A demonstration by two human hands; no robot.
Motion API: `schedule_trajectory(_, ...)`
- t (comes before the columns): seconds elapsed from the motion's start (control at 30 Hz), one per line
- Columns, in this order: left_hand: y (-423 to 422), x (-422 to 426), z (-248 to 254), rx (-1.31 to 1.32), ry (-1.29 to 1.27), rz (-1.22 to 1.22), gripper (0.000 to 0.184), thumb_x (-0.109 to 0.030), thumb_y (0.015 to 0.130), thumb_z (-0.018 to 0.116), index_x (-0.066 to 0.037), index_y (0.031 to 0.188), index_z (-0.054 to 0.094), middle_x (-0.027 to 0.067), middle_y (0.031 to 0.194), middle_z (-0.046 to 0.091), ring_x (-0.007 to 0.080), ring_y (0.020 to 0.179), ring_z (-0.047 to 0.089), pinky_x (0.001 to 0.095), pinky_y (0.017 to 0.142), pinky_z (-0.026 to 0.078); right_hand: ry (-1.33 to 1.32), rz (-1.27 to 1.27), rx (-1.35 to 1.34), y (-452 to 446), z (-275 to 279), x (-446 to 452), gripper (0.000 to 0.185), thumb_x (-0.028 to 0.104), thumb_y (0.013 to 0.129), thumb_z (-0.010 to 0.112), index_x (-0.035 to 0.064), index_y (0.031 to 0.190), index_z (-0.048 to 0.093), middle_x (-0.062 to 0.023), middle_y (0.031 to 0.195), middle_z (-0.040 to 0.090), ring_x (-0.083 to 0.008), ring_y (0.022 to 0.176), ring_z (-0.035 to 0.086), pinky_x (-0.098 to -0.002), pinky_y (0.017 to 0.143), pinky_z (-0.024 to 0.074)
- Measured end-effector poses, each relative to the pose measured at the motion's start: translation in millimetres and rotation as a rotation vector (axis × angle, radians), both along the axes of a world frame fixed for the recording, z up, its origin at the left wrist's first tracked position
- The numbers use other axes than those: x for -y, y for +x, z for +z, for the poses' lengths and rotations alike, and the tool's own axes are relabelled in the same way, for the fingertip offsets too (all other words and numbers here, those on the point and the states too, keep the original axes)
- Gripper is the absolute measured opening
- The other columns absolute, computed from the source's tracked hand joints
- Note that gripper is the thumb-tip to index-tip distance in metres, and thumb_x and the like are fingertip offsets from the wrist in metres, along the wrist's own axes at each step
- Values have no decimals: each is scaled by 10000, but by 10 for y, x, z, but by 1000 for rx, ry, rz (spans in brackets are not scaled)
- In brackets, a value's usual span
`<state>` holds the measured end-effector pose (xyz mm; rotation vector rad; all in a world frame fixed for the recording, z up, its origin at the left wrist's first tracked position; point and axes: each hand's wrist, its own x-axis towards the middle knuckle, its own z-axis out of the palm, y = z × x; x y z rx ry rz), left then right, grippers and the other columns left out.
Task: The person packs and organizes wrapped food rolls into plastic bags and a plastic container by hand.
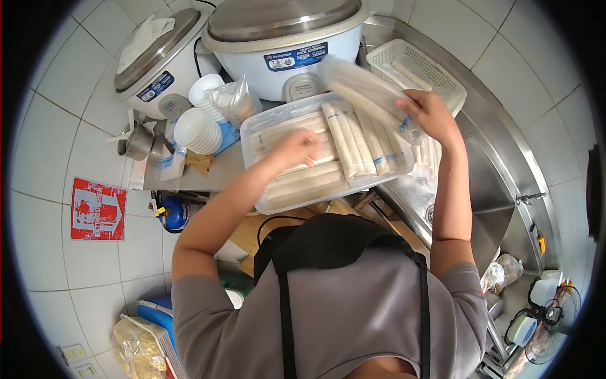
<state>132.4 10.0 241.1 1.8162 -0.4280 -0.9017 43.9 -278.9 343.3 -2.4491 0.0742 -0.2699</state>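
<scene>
A clear plastic tub holds several long pale rolls in clear plastic packs, some lying crosswise and some lengthwise. My left hand is over the packs on the tub's left side, fingers curled and slightly blurred; nothing can be made out in it. In my right hand is one more pack of pale rolls, gripped at its right end and held tilted above the tub's back right part. Motion blurs the far end of this pack.
Two rice cookers stand behind the tub. Stacked white bowls and a metal pot are at the left. A white perforated basket with a roll in it sits back right, by a steel sink.
</scene>
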Motion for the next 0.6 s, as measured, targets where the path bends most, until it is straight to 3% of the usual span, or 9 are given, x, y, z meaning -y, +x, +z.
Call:
schedule_trajectory(0.07, -194, 274, -252, -160, -144, -103, 312, -151, 895, 564, 66, 1116, 522, 138, 1010, 615, 224, 878, 648, 302, 727, 557, -42, -129, 3, -85, -7, 91, 361, 317, 822, 612, -23, 939, 649, -237, 737, 603, -367, 679, 589, -388, 651, 454)
schedule_trajectory(0.17, -276, 512, -293, -35, -25, -60, 291, -143, 898, 555, 82, 1082, 545, 164, 1004, 616, 241, 902, 647, 307, 744, 555, -161, -204, 123, -179, -120, 52, 343, 298, 816, 613, -37, 883, 646, -240, 754, 607, -388, 689, 596, -415, 642, 453)
schedule_trajectory(0.27, -232, 449, -303, -145, -125, -19, 327, -171, 897, 559, 90, 1093, 538, 180, 1006, 615, 239, 897, 648, 303, 739, 555, -387, -270, 129, -215, -186, -123, 313, 260, 815, 606, -18, 953, 643, -222, 811, 633, -356, 733, 621, -407, 670, 480)
schedule_trajectory(0.33, -199, 462, -241, -125, -35, -56, 342, -200, 897, 561, 84, 1087, 544, 177, 1001, 616, 236, 893, 644, 310, 755, 548, -464, -300, 183, -205, -261, -195, 310, 201, 783, 617, 2, 1021, 634, -185, 841, 643, -333, 751, 620, -406, 676, 490)
schedule_trajectory(0.37, -178, 479, -207, -114, 8, -74, 349, -215, 897, 562, 80, 1084, 547, 176, 999, 617, 234, 890, 642, 313, 763, 544, -527, -285, 292, -199, -325, -216, 272, 187, 768, 617, 6, 970, 629, -166, 809, 630, -318, 739, 612, -399, 661, 487)
schedule_trajectory(0.43, -177, 568, -90, 374, 156, -89, 371, -241, 899, 561, 70, 1100, 538, 175, 1017, 609, 232, 895, 632, 317, 787, 532, -656, -248, 513, -187, -464, -246, 196, 160, 737, 617, 14, 869, 620, -128, 746, 604, -290, 715, 595, -385, 631, 482)
schedule_trajectory(0.47, -186, 627, -68, 616, 228, -92, 382, -255, 900, 560, 65, 1107, 534, 175, 1025, 605, 231, 897, 627, 319, 798, 525, -706, -180, 499, -216, -538, -277, 124, 109, 712, 601, 22, 801, 603, -90, 824, 576, -244, 748, 561, -362, 625, 471)
schedule_trajectory(0.57, -28, 953, -148, -32, -250, 88, 409, -266, 905, 556, 60, 1147, 505, 170, 1071, 587, 229, 917, 611, 324, 827, 509, -752, -13, 444, -335, -828, -464, 92, 86, 711, 578, 31, 782, 597, -78, 873, 540, -232, 755, 540, -355, 618, 459)
schedule_trajectory(0.6, 31, 1049, -164, -141, -307, 139, 422, -251, 907, 556, 70, 1170, 480, 171, 1094, 574, 224, 933, 608, 318, 829, 511, -773, 11, 421, -387, -923, -527, 88, 82, 706, 574, 29, 774, 592, -76, 873, 526, -230, 760, 536, -352, 612, 467)
